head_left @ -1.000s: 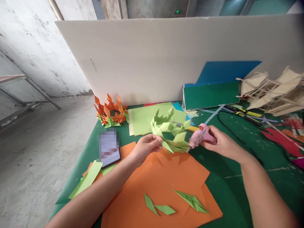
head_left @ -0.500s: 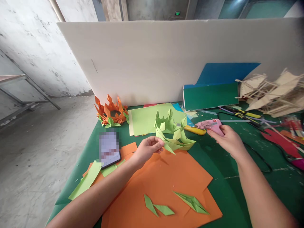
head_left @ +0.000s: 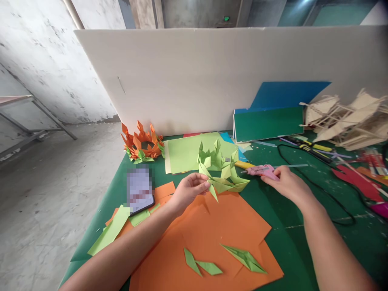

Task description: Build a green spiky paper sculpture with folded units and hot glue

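Note:
My left hand (head_left: 194, 188) pinches a small green folded paper piece (head_left: 214, 194), its pointed end hanging down to the right. Just behind those fingers stands a light green folded-paper crown (head_left: 226, 171); whether the piece touches it I cannot tell. To the right, my right hand (head_left: 286, 182) is closed around a pink glue gun (head_left: 263, 171), whose nozzle points left towards the crown and whose clear glue stick juts out at the back. On the orange paper sheets (head_left: 182, 230) below lie a few folded green pieces (head_left: 245, 258).
An orange paper crown (head_left: 142, 145) sits at the back left, above a phone (head_left: 140, 190) and green strips (head_left: 110, 232). Behind the glue gun lies a yellow cutter (head_left: 244, 164). A black cord (head_left: 321, 214) loops at right; a wooden model (head_left: 348, 117) and white board (head_left: 182, 81) stand behind.
My right hand has brought the glue gun down and slightly left, nearer the table. The green piece in my left hand has turned so its tip points more steeply down.

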The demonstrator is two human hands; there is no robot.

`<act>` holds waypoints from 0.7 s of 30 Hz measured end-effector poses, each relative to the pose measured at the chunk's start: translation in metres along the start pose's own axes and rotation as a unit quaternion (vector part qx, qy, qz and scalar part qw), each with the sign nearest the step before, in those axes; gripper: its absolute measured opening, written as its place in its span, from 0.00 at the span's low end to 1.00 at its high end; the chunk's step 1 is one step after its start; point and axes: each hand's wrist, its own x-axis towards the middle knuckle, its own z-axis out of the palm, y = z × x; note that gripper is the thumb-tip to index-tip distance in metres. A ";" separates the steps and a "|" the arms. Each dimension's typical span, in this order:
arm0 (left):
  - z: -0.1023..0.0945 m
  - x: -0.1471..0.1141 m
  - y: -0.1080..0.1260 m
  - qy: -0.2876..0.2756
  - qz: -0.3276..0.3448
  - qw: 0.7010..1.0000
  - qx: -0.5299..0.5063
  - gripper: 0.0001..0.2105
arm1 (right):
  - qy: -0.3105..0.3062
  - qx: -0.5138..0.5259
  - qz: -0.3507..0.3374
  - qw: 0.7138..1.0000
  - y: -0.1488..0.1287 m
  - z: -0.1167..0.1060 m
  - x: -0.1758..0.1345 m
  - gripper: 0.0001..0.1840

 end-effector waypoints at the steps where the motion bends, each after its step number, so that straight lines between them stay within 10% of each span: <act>1: -0.001 0.000 -0.001 0.000 0.002 1.000 0.001 0.17 | -0.006 -0.017 0.013 1.000 -0.006 -0.005 0.000 0.22; 5: 0.001 0.000 -0.003 0.005 0.019 1.000 0.001 0.17 | 0.042 0.069 -0.028 0.996 -0.045 -0.025 -0.006 0.17; 13: 0.014 -0.009 -0.005 0.002 0.068 0.997 0.036 0.19 | -0.138 0.237 -0.158 0.949 -0.151 -0.031 -0.051 0.13; 21: 0.016 -0.015 -0.005 -0.029 0.064 0.996 0.054 0.19 | -0.211 0.294 -0.105 0.926 -0.160 -0.020 -0.056 0.13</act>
